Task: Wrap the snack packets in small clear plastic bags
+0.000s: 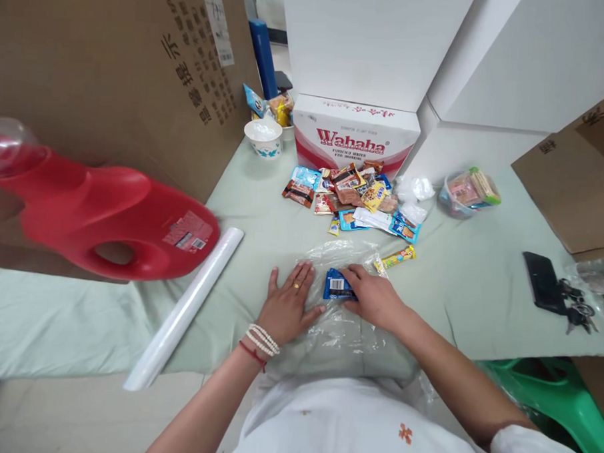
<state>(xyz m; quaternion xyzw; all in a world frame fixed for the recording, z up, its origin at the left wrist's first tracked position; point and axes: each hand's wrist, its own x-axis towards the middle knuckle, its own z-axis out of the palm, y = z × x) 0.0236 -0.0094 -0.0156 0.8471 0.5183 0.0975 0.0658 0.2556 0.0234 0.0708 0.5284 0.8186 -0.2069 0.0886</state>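
Observation:
My left hand (289, 305) lies flat with its fingers spread, its edge on a sheet of clear plastic wrap (322, 337) on the cloth-covered table. Within my right hand (376, 298), the fingers close over a small blue snack packet (335, 285) with a white barcode label. That packet rests on the wrap, and part of it is hidden under the fingers. Just beyond my right hand is a yellow snack stick (399, 257). A pile of wrapped snacks (353, 192) lies farther back.
A white roll (185, 308) lies at the left beside a large red jug (127, 219). Behind the snacks stands a Wahaha carton (356, 139). A paper cup (264, 139), a plastic tub (458, 200), a phone (544, 282) and keys (581, 315) are also on the table.

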